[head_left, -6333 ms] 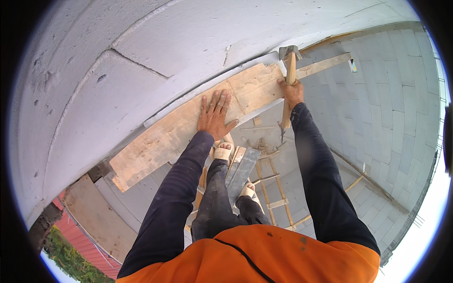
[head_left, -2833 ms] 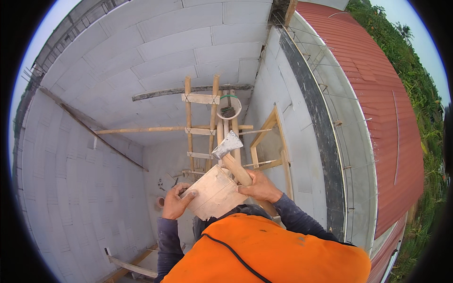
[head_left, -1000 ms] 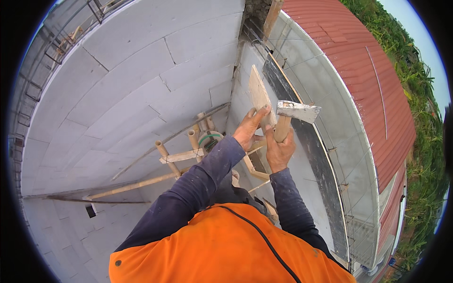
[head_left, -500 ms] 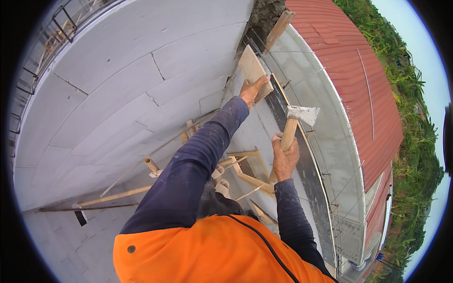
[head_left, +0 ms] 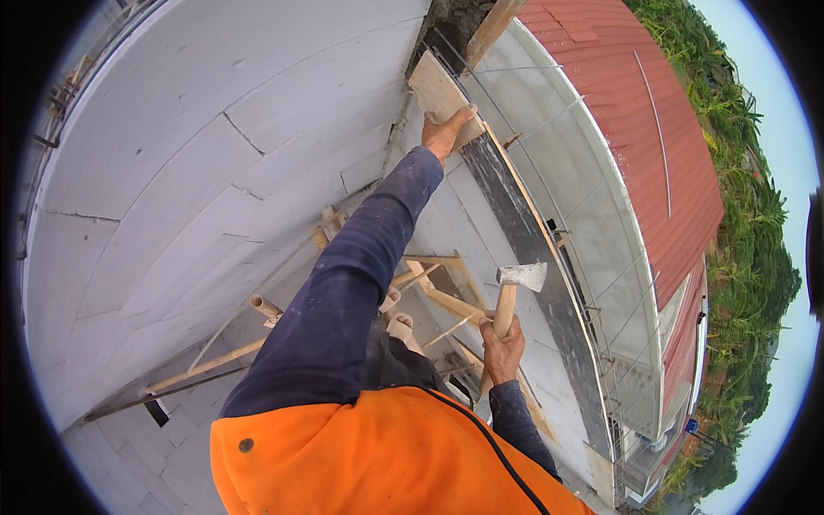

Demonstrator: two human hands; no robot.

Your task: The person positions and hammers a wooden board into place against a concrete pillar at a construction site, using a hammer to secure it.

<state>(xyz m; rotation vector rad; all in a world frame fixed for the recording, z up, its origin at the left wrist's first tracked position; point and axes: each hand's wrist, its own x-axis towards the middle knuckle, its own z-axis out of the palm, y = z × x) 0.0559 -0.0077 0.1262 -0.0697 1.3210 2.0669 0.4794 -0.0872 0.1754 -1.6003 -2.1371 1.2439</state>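
My left hand (head_left: 445, 133) reaches far forward, gripping a short pale wooden board (head_left: 440, 90). The board's near end lies against the upper end of a long dark plank (head_left: 515, 210) along the wall top. My right hand (head_left: 502, 350), lower and closer to my body, is wrapped round the wooden handle of a hatchet (head_left: 522, 276). Its whitish, stained head points up, with the blade facing right, in front of the dark plank. Thin metal rods (head_left: 554, 219) run just right of the plank.
A grey block wall (head_left: 180, 163) curves along my left. Below me are bamboo poles (head_left: 227, 356) and a wooden frame (head_left: 451, 300). A rough concrete column (head_left: 451, 26) with a timber stands ahead. Beyond the rods lies a red corrugated roof (head_left: 622, 129), then green plants (head_left: 742, 206).
My left hand has carried the board forward and set it against the dark plank's end. My right hand has lowered the hatchet toward my body. The view has shifted slightly.
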